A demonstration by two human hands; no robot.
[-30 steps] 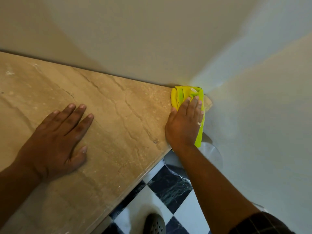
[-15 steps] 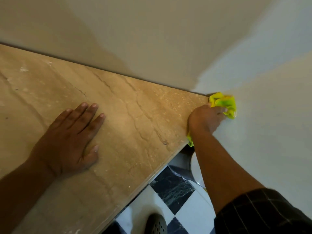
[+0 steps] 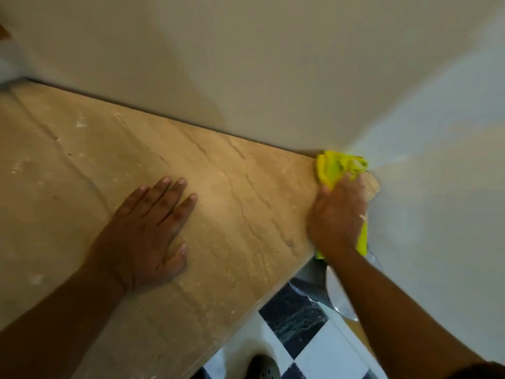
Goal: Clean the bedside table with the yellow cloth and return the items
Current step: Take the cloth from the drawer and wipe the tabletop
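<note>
The bedside table [image 3: 232,214] has a tan marble top with dark veins and runs along the wall. My right hand [image 3: 337,214] is at the top's far right corner, where the two walls meet. Its fingers are curled into the bunched yellow cloth [image 3: 337,166] and hold it down on the surface. A strip of the cloth also shows under my wrist at the table's edge. Palm down, my left hand [image 3: 153,228] rests flat on the middle of the top with its fingers spread. No other items are on the visible part of the top.
Beige walls close the back and the right side. Below the table's front edge lies a black-and-white checkered floor [image 3: 306,348] with a dark shoe [image 3: 263,369] on it. A shiny rounded object [image 3: 334,295] stands under the right corner. Pale specks dot the left part of the top.
My right hand has come back from the right wall onto the table's corner with the cloth. The view has shifted, so more of the table's left part shows. My left hand stays flat.
</note>
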